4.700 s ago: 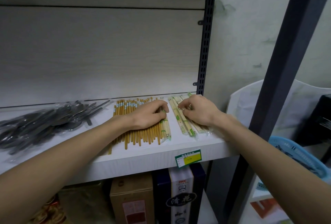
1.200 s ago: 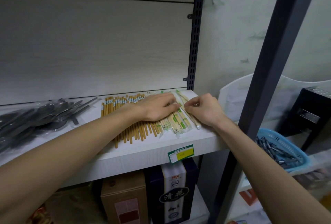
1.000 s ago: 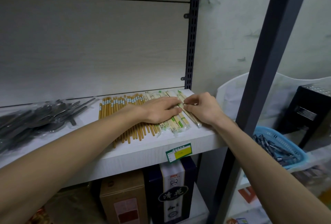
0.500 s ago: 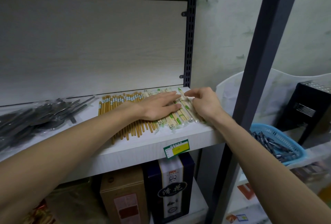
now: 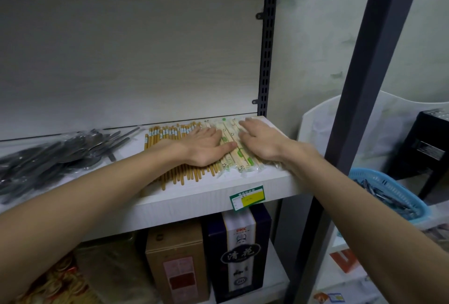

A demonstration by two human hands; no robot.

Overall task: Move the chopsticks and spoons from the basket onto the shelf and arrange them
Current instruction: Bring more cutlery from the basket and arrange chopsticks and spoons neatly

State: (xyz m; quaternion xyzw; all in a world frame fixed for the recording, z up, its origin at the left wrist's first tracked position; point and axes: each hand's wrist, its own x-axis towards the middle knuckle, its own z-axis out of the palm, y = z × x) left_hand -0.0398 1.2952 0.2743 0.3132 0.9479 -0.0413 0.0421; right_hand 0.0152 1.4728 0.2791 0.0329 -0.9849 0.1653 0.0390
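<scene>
Both hands flat on the shelf (image 5: 184,203), grip slack, fingers straight, holding nothing. Left hand (image 5: 202,144) pressing on brown chopsticks (image 5: 167,133), thumb across wrapped chopsticks (image 5: 232,155) just beside them. Right hand (image 5: 260,141) resting on the wrapped ones near the shelf's right end. Bagged spoons (image 5: 60,155) heaped at the left, well apart. Blue basket (image 5: 398,192) lower right, beyond a dark post (image 5: 359,85), with more cutlery inside.

A matt, pale wood-grain finish is seen on the shelf (image 5: 194,201). The chopsticks (image 5: 167,133) look like smooth bamboo; others (image 5: 239,165) are wrapped in clear glossy film. The spoons (image 5: 60,155) appear metallic, the basket (image 5: 393,189) blue plastic.
</scene>
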